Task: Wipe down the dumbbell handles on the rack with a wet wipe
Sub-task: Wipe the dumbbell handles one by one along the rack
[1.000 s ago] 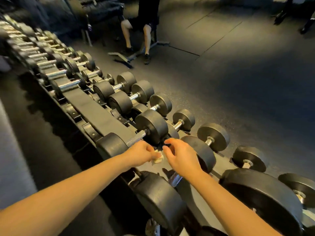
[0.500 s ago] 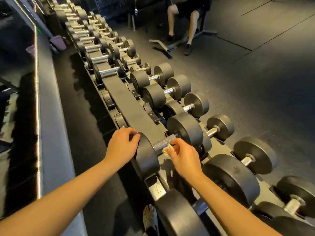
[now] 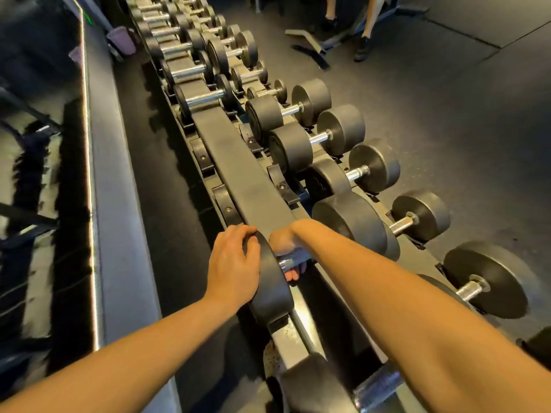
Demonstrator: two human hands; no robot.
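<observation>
- A smooth grey ledge (image 3: 119, 204) runs along the far left, well apart from the work.
- The left hand (image 3: 234, 263) sits on the near head (image 3: 272, 290) of the dumbbell being cleaned, fingers curled over its upper rim. In my judgement it is bracing the weight against rolling.
- That head is a thick, matt black disc, seemingly rubber-coated. It looks heavy and rigid, so it should stay put in its cradle and is best wiped in place, not lifted.
- The handle (image 3: 290, 260) is a short, bright metal bar with a knurled, grippy texture. It lies on the rack's top tier, between the near head and the far head (image 3: 351, 222).
- The knurling will likely drag at a soft wipe, so a wrapped, twisting stroke along the bar suits it.
- The right hand (image 3: 283, 241) is clamped around the handle from above, and its fingertips (image 3: 293, 275) show beneath the bar.
- The wet wipe itself is not visible. It is presumably inside that grip, though I cannot tell.
- The rack (image 3: 238, 165) has a flat, dull black top rail with empty cradles.
- To the right, smaller dumbbells (image 3: 420, 214) rest on the lower tier, with round black heads and short chrome bars.
- The dark floor (image 3: 447, 114) beyond looks like textured rubber matting.
</observation>
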